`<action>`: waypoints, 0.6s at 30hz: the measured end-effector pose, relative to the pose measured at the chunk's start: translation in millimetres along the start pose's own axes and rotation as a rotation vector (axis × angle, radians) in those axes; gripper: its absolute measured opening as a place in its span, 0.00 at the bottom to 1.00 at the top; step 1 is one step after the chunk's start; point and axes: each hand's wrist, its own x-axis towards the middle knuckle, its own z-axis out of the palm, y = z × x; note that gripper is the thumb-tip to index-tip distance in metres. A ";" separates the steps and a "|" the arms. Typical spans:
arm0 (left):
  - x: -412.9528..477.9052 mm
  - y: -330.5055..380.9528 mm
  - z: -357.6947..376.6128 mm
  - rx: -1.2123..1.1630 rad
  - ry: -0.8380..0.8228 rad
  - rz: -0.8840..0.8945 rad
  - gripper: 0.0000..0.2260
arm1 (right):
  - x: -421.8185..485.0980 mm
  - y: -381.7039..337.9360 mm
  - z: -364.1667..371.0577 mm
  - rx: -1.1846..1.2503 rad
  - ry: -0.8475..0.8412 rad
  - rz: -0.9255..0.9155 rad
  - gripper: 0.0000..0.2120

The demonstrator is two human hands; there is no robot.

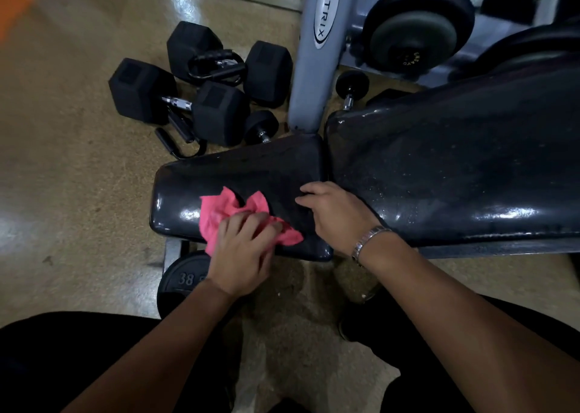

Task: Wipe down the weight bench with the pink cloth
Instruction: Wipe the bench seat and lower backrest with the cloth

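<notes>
The black padded weight bench runs across the middle: a small seat pad (251,171) on the left and a long back pad (455,168) on the right, both glossy. A crumpled pink cloth (219,212) lies on the near edge of the seat pad. My left hand (243,252) presses down on the cloth with its fingers curled over it. My right hand (335,215), with a metal watch on the wrist, rests flat on the seat pad's right end, by the gap between the pads, fingers spread and holding nothing.
Black hex dumbbells (179,102) and loose cable handles (216,67) lie on the tan floor beyond the seat. A grey upright post (317,52) stands behind the bench. A weight plate (182,281) sits under the seat's near edge. More dumbbells (417,26) rest on a rack at top right.
</notes>
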 end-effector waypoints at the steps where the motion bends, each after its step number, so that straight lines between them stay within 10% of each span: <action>1: 10.0 -1.1 -1.1 0.009 0.001 -0.102 0.18 | 0.0 -0.4 0.6 0.001 0.002 -0.001 0.22; 4: 32.2 25.0 2.7 -0.026 0.070 -0.514 0.19 | -0.5 -1.2 2.4 0.005 0.031 0.005 0.22; 9: -10.9 18.5 6.1 -0.057 -0.049 -0.040 0.21 | 0.7 0.5 5.8 0.046 0.038 0.025 0.24; 14: 48.1 19.5 -1.9 -0.065 0.048 -0.491 0.18 | 0.0 -2.6 7.1 0.057 0.063 0.028 0.24; 18: 18.7 23.7 4.8 -0.120 0.052 -0.302 0.21 | -2.9 -4.6 12.2 0.054 0.088 0.023 0.21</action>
